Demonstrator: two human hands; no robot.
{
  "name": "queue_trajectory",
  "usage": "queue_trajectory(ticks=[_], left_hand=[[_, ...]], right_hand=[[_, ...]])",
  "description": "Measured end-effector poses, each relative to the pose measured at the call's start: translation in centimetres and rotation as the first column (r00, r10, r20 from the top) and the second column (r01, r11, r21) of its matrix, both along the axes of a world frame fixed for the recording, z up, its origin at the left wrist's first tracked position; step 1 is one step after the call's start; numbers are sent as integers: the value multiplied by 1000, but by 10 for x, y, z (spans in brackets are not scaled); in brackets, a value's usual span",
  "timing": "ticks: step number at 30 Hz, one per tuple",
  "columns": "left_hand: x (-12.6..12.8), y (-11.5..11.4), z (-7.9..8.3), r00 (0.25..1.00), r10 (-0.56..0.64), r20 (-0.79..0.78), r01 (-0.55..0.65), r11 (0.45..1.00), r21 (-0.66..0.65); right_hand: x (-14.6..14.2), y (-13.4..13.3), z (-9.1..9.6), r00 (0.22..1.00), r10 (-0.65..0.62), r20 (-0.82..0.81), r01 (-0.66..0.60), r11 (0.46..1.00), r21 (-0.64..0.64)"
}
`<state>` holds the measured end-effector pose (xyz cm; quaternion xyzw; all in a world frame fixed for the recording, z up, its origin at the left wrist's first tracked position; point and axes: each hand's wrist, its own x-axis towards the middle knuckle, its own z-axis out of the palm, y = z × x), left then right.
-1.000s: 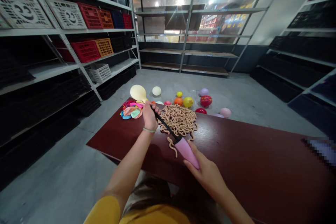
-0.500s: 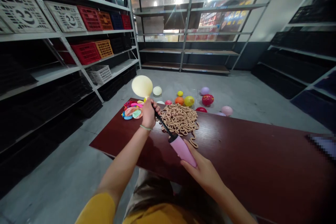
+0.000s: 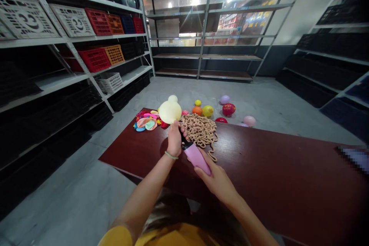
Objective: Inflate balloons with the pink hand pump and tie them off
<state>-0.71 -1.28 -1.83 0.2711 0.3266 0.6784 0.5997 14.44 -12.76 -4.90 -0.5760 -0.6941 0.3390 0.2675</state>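
Note:
My right hand (image 3: 211,171) is wrapped round the pink barrel of a balloon pump (image 3: 196,158). At the pump's black front end, my left hand (image 3: 175,139) is closed, with a pale yellow inflated balloon (image 3: 170,112) standing just beyond its fingers. The balloon's neck and the pump's nozzle are hidden by the left hand. Right beside that hand lies a heap of tan rope (image 3: 201,128) on the dark red table (image 3: 259,161). Left of it is a pile of flat, colourful balloons (image 3: 147,121).
Past the table's far edge, several inflated balloons lie on the floor, among them an orange balloon (image 3: 197,111) and a red balloon (image 3: 228,109). Shelving with crates (image 3: 95,58) runs along the left. A pixelated object (image 3: 356,158) lies at the table's right end.
My left hand and the balloon have moved right and slightly down, closer to my right hand. The pump's black rod, long before, is now mostly pushed in.

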Motion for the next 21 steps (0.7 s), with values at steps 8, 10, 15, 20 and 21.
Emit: queue_trajectory(ticks=[8, 10, 15, 20, 21], left_hand=[[-62, 31, 28, 995, 89, -38, -90, 996, -1], [-71, 38, 33, 993, 119, -21, -118, 993, 23], [-49, 28, 24, 987, 159, 26, -159, 987, 19], [-9, 1, 3, 998, 55, -11, -55, 998, -1], [-5, -2, 1, 999, 43, -20, -43, 999, 0]], right_hand=[[32, -32, -5, 986, 133, 102, -134, 991, 4], [36, -34, -5, 983, 116, 141, -118, 993, 8], [26, -20, -1, 988, 93, 127, -100, 994, 51], [8, 1, 1, 999, 23, 45, -24, 999, 34], [5, 3, 1, 999, 25, 25, -26, 999, 31]])
